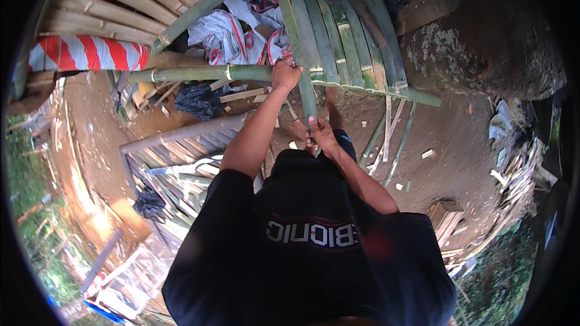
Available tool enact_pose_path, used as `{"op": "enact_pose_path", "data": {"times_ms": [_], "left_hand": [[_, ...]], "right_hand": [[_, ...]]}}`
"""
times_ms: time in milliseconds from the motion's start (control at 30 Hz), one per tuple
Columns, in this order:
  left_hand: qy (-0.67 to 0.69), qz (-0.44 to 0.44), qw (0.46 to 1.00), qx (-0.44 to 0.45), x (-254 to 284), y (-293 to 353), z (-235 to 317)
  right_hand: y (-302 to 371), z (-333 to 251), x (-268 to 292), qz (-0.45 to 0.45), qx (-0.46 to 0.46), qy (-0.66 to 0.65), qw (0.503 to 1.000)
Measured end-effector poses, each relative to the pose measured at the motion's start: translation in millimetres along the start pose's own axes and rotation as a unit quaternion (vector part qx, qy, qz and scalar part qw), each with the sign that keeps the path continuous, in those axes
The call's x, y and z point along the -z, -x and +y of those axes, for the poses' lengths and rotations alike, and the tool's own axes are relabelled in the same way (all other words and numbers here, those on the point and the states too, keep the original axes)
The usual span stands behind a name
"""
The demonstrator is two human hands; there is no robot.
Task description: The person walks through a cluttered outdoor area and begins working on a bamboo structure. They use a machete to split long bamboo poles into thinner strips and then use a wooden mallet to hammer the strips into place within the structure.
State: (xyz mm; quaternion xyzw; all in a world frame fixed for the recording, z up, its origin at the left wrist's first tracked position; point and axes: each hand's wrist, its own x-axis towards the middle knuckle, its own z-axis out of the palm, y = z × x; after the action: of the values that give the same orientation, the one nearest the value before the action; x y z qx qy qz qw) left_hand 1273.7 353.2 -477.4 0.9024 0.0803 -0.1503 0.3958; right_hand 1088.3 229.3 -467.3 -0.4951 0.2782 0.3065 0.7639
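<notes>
My right hand (322, 134) grips the near end of a green bamboo slat (307, 93), its thumb lying along the top. This slat juts toward me past the edge of a row of split bamboo slats (332, 42). My left hand (286, 73) is closed beside the slat, over the bamboo crosspole (199, 73); what its fingers hold, if anything, is hidden. On the slat row rests a tool with a dark head and a handle (367, 19), like a hammer or small axe.
White sacks (232, 33) with red stripes lie left of the slats. A big boulder (483, 54) stands to the right. Below left is a wooden frame (175, 136) with bamboo pieces; a black plastic bag (196, 102) lies behind it. Bamboo strips (402, 139) and chips litter the dirt floor.
</notes>
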Motion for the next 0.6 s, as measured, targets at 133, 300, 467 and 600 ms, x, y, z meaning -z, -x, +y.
{"op": "enact_pose_path", "data": {"times_ms": [133, 300, 467, 600], "left_hand": [[0.014, 0.000, 0.999, 0.037, -14.6, -8.9, -20.4], [0.015, -0.014, 0.999, 0.039, -16.5, -11.7, -23.2], [-0.010, -0.040, 0.998, 0.048, -12.3, -10.7, -16.7], [-0.012, -0.028, 0.998, 0.051, -17.6, -13.4, -24.9]], "right_hand": [[4.3, -4.7, -3.9, -0.012, -0.014, -0.007, 1.000], [10.4, -14.8, -12.6, -0.006, -0.011, 0.004, 1.000], [13.2, -16.3, -16.4, -0.018, 0.012, -0.019, 1.000], [14.4, -17.5, -17.9, -0.017, 0.020, -0.007, 1.000]]}}
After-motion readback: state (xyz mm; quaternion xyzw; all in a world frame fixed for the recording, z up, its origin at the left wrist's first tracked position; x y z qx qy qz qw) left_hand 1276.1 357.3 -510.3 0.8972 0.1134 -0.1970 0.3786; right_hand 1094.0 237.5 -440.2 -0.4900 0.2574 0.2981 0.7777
